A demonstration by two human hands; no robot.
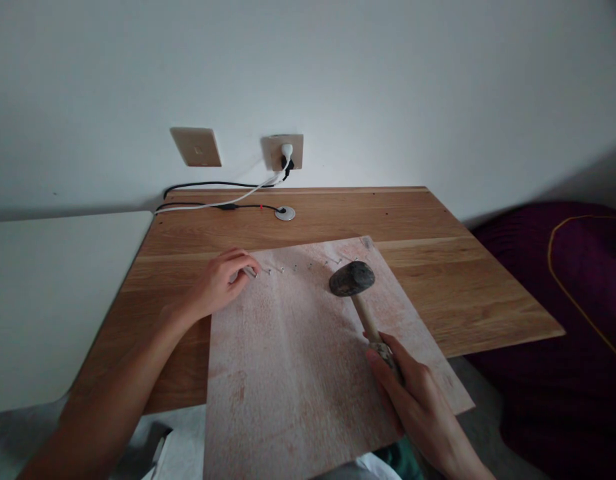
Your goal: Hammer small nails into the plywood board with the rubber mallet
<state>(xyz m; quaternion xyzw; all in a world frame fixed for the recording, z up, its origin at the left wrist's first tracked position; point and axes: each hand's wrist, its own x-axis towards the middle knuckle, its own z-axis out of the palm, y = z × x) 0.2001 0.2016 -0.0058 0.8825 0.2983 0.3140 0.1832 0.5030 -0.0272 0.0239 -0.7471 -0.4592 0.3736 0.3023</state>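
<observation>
My right hand (408, 387) is wrapped round the handle of a rubber mallet (353, 279). The mallet's dark head is held above the right part of a pale, reddish-streaked board (298, 360). At the board's upper left corner my left hand (225, 280) has thumb and index finger closed about a small nail (255, 275). More nails, such as a leaning nail (282, 270), stand in a row along the board's far edge, several of them tilted. The mallet head partly covers the right end of that row.
Under the board is a wooden desktop (463, 280), its far edge along the wall. Cables (213, 205) run from a wall socket (293, 152) past a round cable grommet (285, 213). A white panel (53, 300) is at left; dark purple fabric (528, 300) lies at right.
</observation>
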